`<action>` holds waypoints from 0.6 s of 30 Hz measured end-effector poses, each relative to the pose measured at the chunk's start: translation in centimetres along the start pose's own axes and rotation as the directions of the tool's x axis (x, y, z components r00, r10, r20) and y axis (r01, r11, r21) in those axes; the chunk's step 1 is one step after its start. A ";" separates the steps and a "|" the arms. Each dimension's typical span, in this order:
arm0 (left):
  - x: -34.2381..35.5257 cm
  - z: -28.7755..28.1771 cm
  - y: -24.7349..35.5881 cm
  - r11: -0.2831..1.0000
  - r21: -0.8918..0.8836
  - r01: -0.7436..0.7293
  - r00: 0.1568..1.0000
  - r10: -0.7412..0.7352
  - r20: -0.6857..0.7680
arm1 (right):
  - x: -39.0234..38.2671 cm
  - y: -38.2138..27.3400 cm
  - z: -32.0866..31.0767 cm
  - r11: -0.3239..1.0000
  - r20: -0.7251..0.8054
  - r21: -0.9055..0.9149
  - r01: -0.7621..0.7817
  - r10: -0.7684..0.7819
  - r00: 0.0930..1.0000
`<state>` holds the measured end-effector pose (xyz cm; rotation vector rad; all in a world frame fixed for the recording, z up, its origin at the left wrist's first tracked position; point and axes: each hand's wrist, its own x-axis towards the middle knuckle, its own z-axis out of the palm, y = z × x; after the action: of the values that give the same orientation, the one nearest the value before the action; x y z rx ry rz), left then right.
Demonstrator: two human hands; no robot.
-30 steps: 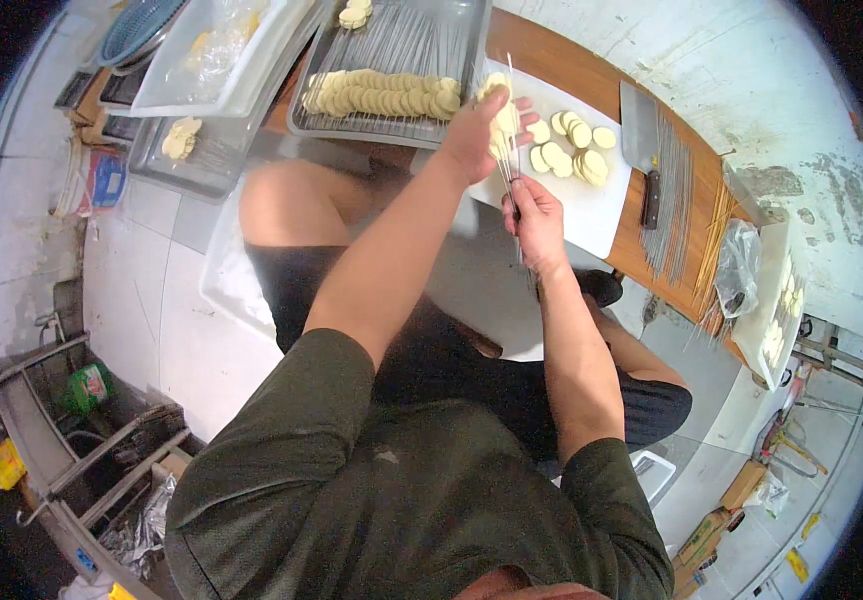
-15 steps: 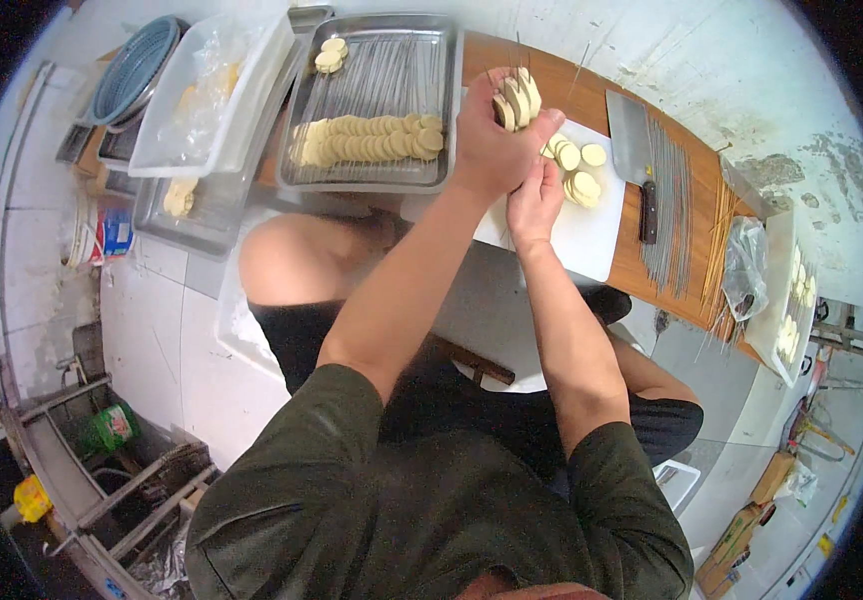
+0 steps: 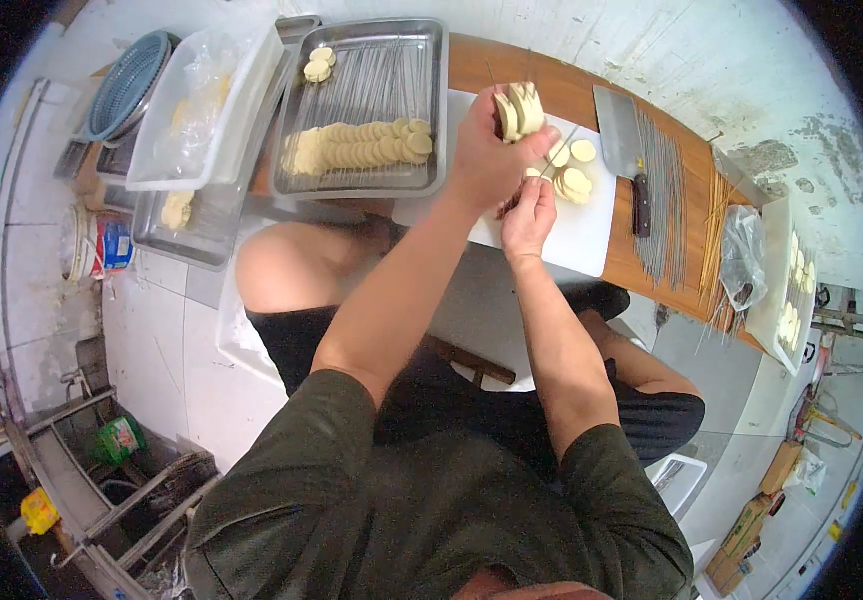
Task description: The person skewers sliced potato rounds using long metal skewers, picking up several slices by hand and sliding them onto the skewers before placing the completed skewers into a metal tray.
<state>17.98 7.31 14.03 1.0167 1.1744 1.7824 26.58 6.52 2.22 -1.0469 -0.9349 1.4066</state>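
My left hand (image 3: 487, 155) is closed around the metal skewers that carry a stack of pale round slices (image 3: 520, 112), held above the white cutting board (image 3: 584, 250). Just below and to the right, my right hand (image 3: 530, 218) pinches a thin metal skewer (image 3: 558, 157), which slants up to the right. A pale slice sits at its fingertips. Beside this hand, loose pale slices (image 3: 574, 186) lie on the board, some overlapping. The ends of the skewers inside my left palm are hidden.
Left of the board stands a metal tray (image 3: 442, 110) with skewers and rows of threaded slices. A cleaver (image 3: 616, 130), loose metal skewers (image 3: 667, 200) and bamboo sticks (image 3: 720, 235) lie to the right. A white bin (image 3: 147, 165) stands far left, a white tray (image 3: 774, 225) far right.
My right hand has come down and away from the slices in my left hand. The slanting skewer now shows at its fingers. My left hand keeps its grip, and the whole view has shifted slightly.
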 end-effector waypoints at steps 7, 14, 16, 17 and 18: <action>2.4 -3.6 0.4 0.891 -0.372 0.260 0.953 -0.300 -0.053 | -3.3 -2.7 0.1 0.983 0.204 -0.184 -0.011 0.049 0.978; 2.5 -7.0 -0.7 0.836 -0.443 0.323 0.917 -0.392 -0.069 | -3.8 -2.5 -1.8 0.980 0.204 -0.193 -0.042 0.081 0.976; 2.7 -8.1 -1.1 0.774 -0.526 0.353 0.914 -0.406 0.017 | -3.7 -3.7 -2.3 0.923 0.174 -0.380 -0.062 0.137 0.975; 2.6 -8.1 -1.0 0.772 -0.529 0.352 0.914 -0.405 0.018 | -3.8 -3.8 -2.5 0.936 0.190 -0.346 -0.060 0.133 0.973; 2.6 -8.2 -0.9 0.762 -0.527 0.377 0.909 -0.414 0.051 | -4.2 -3.8 -2.6 0.935 0.190 -0.349 -0.058 0.131 0.973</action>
<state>9.72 7.12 11.62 0.3464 0.7837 1.6573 30.30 2.67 5.45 -1.2280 -1.3360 1.4886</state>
